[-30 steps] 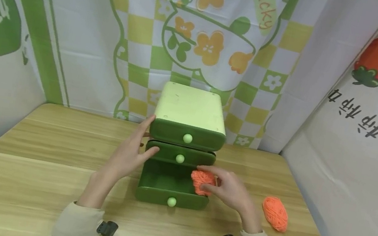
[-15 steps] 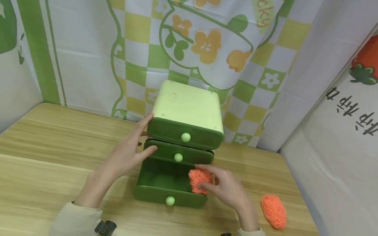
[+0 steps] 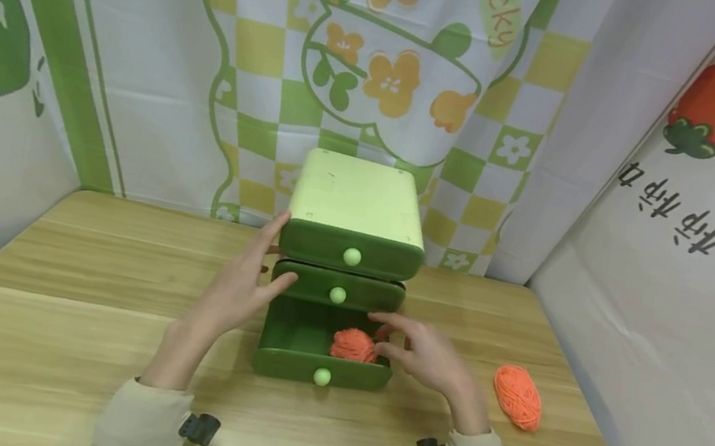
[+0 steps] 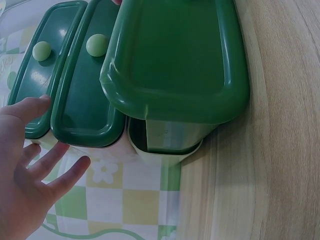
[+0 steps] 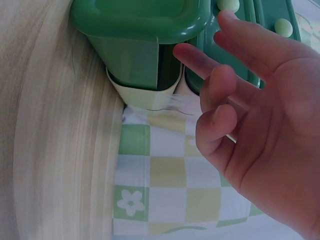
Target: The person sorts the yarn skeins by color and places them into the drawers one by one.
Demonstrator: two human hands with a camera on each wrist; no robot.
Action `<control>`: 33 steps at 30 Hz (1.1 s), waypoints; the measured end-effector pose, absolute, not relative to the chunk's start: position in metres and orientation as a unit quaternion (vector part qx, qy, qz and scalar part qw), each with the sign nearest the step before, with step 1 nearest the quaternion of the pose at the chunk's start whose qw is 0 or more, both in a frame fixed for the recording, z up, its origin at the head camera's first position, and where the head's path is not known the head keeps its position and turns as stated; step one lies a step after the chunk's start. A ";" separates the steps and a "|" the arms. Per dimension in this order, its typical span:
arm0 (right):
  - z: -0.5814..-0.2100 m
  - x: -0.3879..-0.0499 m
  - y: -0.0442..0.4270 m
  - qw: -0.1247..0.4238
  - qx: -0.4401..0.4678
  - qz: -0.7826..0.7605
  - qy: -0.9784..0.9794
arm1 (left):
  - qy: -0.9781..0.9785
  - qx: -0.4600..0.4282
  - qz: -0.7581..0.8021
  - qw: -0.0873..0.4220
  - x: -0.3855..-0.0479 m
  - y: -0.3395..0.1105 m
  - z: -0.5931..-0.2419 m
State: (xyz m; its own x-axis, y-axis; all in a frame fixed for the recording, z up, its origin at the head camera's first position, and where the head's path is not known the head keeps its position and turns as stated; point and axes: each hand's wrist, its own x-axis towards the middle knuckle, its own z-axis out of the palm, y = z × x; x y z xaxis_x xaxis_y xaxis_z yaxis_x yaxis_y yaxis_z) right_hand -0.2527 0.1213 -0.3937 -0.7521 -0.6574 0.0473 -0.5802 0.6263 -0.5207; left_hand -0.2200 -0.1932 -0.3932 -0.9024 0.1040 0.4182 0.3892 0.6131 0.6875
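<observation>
A small chest of drawers (image 3: 362,196) with a pale green top and dark green fronts stands on the table. Its bottom drawer (image 3: 282,364) is pulled out, and an orange ball of yarn (image 3: 353,345) lies inside, toward the right. My right hand (image 3: 424,354) is at the drawer's right side, fingers parted, just beside the yarn and holding nothing. At the chest's left side, my left hand (image 3: 239,282) rests with spread fingers against the upper drawers. The left wrist view shows those fingers (image 4: 70,177) extended along the side of the chest.
A second orange ball of yarn (image 3: 517,396) lies on the wooden table (image 3: 93,336) to the right. Behind the chest hangs a patterned curtain (image 3: 262,47). A printed white wall panel (image 3: 686,313) borders the right side.
My right hand has let go of the ball of yarn, which has dropped into the bottom drawer and sits a little further left and lower. The left hand stays in place.
</observation>
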 end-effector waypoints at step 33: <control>-0.387 -0.261 0.158 0.043 -0.305 -0.278 0.910 | -0.886 -0.134 -0.412 0.168 -0.221 -0.193 -0.394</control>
State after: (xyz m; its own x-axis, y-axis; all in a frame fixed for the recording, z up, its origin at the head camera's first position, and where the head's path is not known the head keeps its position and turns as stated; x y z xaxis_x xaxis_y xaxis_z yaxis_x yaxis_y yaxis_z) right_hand -0.2615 0.1578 -0.3866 -0.8106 -0.5787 0.0901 -0.5304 0.6601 -0.5319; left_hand -0.2207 -0.1929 -0.3939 -0.9078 0.0986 0.4076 0.3751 0.6252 0.6844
